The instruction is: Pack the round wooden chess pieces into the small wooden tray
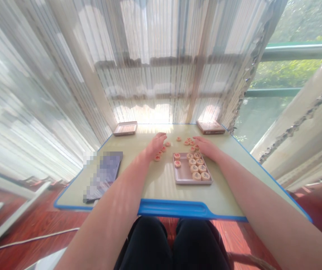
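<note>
My left hand (155,145) reaches over loose round wooden game pieces (161,151) on the pale green table (161,187); its fingers curl downward and what they hold, if anything, is hidden. My right hand (207,147) rests beside the far right corner of a shallow tray (184,179), fingers pointing left toward a cluster of loose pieces (189,142). Several pieces (196,167) lie in rows in the tray's right part.
A tray lid (125,128) lies at the table's far left and a brown box (210,127) at the far right. A dark blurred flat object (104,174) lies on the left. Curtains hang close behind the table. The blue edge (174,208) is nearest me.
</note>
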Available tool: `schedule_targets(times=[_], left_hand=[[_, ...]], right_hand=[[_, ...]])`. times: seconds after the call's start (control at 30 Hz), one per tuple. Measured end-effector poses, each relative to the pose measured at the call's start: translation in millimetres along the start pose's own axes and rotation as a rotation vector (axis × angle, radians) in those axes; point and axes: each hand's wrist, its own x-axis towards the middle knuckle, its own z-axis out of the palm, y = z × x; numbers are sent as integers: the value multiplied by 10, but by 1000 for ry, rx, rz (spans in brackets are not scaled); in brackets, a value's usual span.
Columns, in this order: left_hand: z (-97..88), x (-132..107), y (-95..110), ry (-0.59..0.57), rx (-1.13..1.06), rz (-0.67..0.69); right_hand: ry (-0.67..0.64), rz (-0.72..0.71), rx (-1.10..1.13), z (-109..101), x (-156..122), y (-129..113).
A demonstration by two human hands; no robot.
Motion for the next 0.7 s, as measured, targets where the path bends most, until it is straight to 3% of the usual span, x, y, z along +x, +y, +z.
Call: schedule_targets(times=[0.13,0.47,0.7], left_hand=[[-52,33,-27,39,-104,-17],[-92,78,-68,9,-115,1],[-82,98,-75,-12,-39,-16]], right_hand=[[-29,37,195,-38,-33,-2],[63,-26,67,-33,-2,38],[31,-28,49,-59,-39,22]])
